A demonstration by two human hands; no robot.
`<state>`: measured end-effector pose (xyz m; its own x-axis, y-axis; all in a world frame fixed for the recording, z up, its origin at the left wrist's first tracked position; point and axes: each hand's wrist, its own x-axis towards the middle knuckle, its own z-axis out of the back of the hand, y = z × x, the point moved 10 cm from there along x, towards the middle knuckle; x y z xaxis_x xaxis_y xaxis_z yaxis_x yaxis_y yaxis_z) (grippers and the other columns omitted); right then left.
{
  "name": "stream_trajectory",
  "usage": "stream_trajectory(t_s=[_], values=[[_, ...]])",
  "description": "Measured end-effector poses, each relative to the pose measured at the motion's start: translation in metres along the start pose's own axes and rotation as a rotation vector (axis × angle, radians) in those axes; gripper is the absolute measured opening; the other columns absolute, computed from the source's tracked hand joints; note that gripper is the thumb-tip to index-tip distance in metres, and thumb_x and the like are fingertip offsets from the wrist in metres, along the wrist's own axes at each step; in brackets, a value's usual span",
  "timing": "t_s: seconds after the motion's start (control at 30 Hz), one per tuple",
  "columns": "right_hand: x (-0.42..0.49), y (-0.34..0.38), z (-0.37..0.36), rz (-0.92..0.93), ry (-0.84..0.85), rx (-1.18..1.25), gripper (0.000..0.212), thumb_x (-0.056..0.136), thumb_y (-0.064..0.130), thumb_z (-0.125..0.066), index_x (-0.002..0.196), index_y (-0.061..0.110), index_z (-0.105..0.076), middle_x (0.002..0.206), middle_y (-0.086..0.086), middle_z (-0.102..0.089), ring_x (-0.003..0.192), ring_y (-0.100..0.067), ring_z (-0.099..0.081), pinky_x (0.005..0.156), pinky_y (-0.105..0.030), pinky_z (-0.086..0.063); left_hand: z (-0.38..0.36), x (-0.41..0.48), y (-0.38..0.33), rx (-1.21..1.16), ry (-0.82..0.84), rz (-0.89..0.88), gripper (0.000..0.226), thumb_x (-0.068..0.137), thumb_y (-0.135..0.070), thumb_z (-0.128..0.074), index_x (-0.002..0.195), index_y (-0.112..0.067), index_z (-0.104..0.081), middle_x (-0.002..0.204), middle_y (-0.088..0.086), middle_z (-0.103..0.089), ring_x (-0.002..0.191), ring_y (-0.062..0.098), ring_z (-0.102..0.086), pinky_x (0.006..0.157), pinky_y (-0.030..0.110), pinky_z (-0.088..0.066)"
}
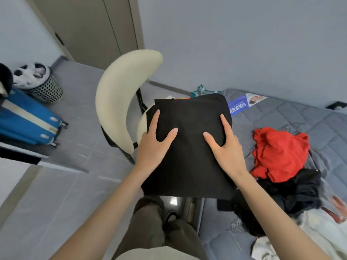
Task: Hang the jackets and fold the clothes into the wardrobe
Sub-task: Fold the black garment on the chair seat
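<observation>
A folded black garment [189,162] hangs flat in the air in front of me, over the chair seat and the bed's edge. My left hand [153,147] grips its left side, thumb and forefinger spread on top and the other fingers hidden under the cloth. In the same way, my right hand [226,149] grips the right side. A crumpled red garment [277,152] lies on the grey mattress [304,119] to the right, beside a heap of dark clothes [294,192] and some white clothes [319,233]. Tall grey wardrobe doors [90,29] stand at the back left.
A cream chair [116,98] stands right in front of me beside the bed. To the left, a blue suitcase [26,119] lies on the floor near a dotted laundry basket [47,89]. A blue booklet [242,104] rests on the mattress. Grey tiled floor stretches left.
</observation>
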<state>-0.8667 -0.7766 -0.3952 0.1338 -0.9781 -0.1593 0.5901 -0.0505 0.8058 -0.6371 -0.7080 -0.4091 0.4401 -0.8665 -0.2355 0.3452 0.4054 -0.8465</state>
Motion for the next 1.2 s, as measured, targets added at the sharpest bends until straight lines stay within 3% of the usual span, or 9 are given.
stream_trajectory(t_s=[0.13,0.27,0.5,0.63,0.73,0.83,0.97,1.1,1.2], values=[[-0.042,0.056,0.002,0.099,0.033,0.011,0.070,0.083,0.060,-0.060,0.140,0.059,-0.020,0.128,0.007,-0.050,0.113,-0.007,-0.048,0.092,-0.026,-0.034,0.057,-0.054,-0.014,-0.062,-0.062,-0.004,0.073,0.079,-0.071,-0.051,0.137,-0.065,-0.007,0.142,-0.009,-0.043,0.128,0.016,-0.045,0.108,0.044,-0.038],[-0.080,0.103,-0.024,0.178,0.110,-0.016,0.070,0.083,0.061,-0.059,0.141,0.058,-0.020,0.110,0.013,-0.044,0.084,0.010,-0.048,0.075,-0.008,-0.031,0.112,-0.098,0.004,-0.085,-0.149,0.057,0.074,0.076,-0.073,-0.050,0.135,-0.066,-0.008,0.143,-0.008,-0.043,0.128,0.017,-0.046,0.109,0.044,-0.036],[-0.154,0.179,-0.123,0.334,0.345,-0.030,0.067,0.086,0.060,-0.055,0.143,0.053,-0.020,0.126,0.001,-0.053,0.106,-0.014,-0.053,0.098,-0.034,-0.043,0.225,-0.184,0.071,-0.120,-0.359,0.168,0.073,0.082,-0.067,-0.052,0.140,-0.060,-0.008,0.144,-0.008,-0.042,0.130,0.017,-0.043,0.109,0.039,-0.036],[-0.223,0.228,-0.193,0.444,0.494,-0.060,0.067,0.087,0.062,-0.052,0.143,0.054,-0.017,0.129,-0.005,-0.052,0.114,-0.018,-0.051,0.100,-0.033,-0.039,0.305,-0.259,0.116,-0.137,-0.520,0.215,0.072,0.085,-0.063,-0.053,0.143,-0.055,-0.011,0.145,-0.018,-0.039,0.133,0.014,-0.040,0.108,0.034,-0.032],[-0.286,0.268,-0.246,0.526,0.610,-0.071,0.066,0.088,0.061,-0.051,0.144,0.053,-0.016,0.139,-0.004,-0.047,0.125,-0.022,-0.045,0.098,-0.031,-0.034,0.365,-0.323,0.147,-0.169,-0.625,0.246,0.072,0.085,-0.061,-0.055,0.144,-0.054,-0.014,0.131,-0.031,-0.038,0.129,0.006,-0.041,0.102,0.025,-0.031],[-0.349,0.314,-0.291,0.589,0.705,-0.061,0.064,0.089,0.061,-0.050,0.143,0.055,-0.016,0.134,-0.004,-0.048,0.119,-0.020,-0.047,0.094,-0.030,-0.034,0.429,-0.386,0.169,-0.158,-0.729,0.261,0.074,0.084,-0.062,-0.055,0.145,-0.051,-0.014,0.114,-0.041,-0.036,0.115,-0.004,-0.041,0.095,0.016,-0.030],[-0.425,0.382,-0.336,0.685,0.820,-0.001,0.065,0.089,0.059,-0.051,0.145,0.052,-0.018,0.136,-0.003,-0.048,0.121,-0.017,-0.047,0.103,-0.033,-0.037,0.511,-0.455,0.186,-0.172,-0.839,0.268,0.075,0.082,-0.066,-0.054,0.144,-0.053,-0.015,0.127,-0.032,-0.040,0.120,0.002,-0.042,0.096,0.021,-0.030],[-0.482,0.458,-0.360,0.800,0.872,0.053,0.065,0.091,0.055,-0.051,0.147,0.046,-0.020,0.138,-0.001,-0.050,0.128,-0.018,-0.045,0.106,-0.035,-0.038,0.588,-0.507,0.176,-0.183,-0.922,0.214,0.076,0.080,-0.067,-0.057,0.143,-0.055,-0.016,0.116,-0.045,-0.037,0.122,0.000,-0.042,0.098,0.022,-0.033],[-0.512,0.519,-0.367,0.880,0.894,0.096,0.065,0.091,0.054,-0.051,0.148,0.044,-0.020,0.141,0.000,-0.048,0.130,-0.020,-0.044,0.109,-0.043,-0.037,0.645,-0.528,0.155,-0.135,-0.957,0.185,0.075,0.081,-0.070,-0.053,0.143,-0.056,-0.012,0.143,-0.025,-0.037,0.131,0.014,-0.042,0.109,0.042,-0.037]])
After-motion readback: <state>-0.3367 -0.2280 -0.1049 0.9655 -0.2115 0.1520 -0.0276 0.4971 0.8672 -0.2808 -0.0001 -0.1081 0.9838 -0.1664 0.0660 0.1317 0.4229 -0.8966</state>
